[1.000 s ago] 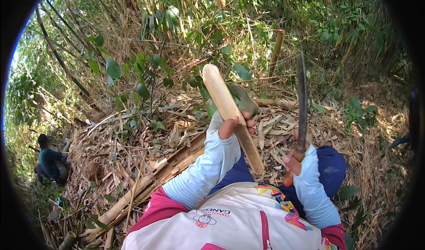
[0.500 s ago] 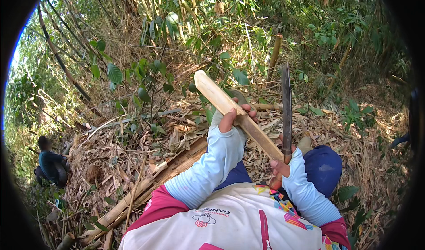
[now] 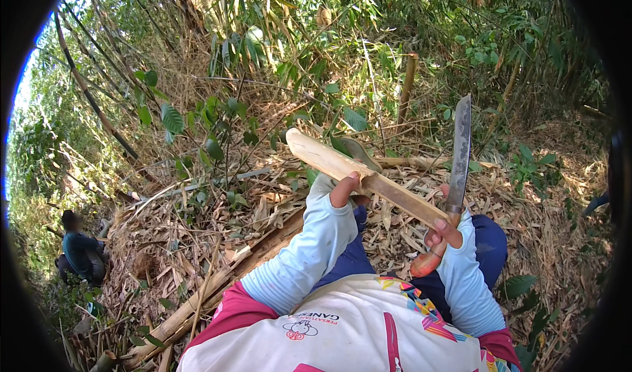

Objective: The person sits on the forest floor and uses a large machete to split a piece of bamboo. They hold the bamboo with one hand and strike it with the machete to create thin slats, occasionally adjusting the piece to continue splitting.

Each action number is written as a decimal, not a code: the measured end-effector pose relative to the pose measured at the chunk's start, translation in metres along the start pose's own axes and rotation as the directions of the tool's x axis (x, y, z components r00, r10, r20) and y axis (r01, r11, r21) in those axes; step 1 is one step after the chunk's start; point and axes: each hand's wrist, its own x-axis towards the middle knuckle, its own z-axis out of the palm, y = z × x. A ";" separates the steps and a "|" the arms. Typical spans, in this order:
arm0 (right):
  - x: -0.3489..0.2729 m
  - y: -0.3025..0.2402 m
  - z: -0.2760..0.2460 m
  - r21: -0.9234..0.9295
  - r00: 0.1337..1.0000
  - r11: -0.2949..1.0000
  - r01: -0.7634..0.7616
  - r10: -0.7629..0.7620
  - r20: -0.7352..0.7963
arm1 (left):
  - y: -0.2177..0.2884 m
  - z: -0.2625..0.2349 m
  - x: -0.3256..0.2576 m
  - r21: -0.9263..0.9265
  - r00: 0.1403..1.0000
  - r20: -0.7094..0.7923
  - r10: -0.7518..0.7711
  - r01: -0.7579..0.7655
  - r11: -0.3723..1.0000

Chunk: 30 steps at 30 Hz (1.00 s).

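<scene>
My left hand (image 3: pixel 344 191) is closed round the middle of a pale, carved piece of wood (image 3: pixel 322 156). Its far end is rounded; the near half is narrower and browner. In my right hand (image 3: pixel 446 234) is a machete with a dark blade (image 3: pixel 461 151) pointing up and away, and a reddish-brown wooden handle (image 3: pixel 426 263). The thumb and fingers of that hand also touch the near end of the wood, so it slants between both hands. Part of my left hand's fingers is hidden behind the wood.
A split log (image 3: pixel 217 286) lies on the dry leaf litter (image 3: pixel 191 240) at my left. Leafy saplings (image 3: pixel 172 118) and a cut upright stump (image 3: pixel 407 89) stand ahead. A person (image 3: pixel 82 250) crouches at the far left. My bent knee (image 3: pixel 488 243) is beside my right arm.
The machete has moved right and its blade now leans outward, showing more of its flat side. The near end of the wood has shifted right and slightly up, and the wood lies flatter.
</scene>
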 end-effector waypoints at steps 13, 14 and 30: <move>0.008 -0.006 -0.032 0.295 0.996 0.955 -0.043 0.018 0.087 | 0.015 -0.008 0.017 -0.280 0.992 0.047 0.120 -0.102 0.955; 0.008 -0.003 -0.029 0.282 0.996 0.958 -0.055 0.031 0.089 | 0.010 -0.004 0.014 -0.293 0.984 0.117 0.137 -0.097 0.951; -0.013 -0.027 0.004 -0.472 0.996 0.877 0.085 -0.086 0.019 | 0.043 -0.004 0.017 0.114 0.950 0.310 -0.033 -0.003 0.993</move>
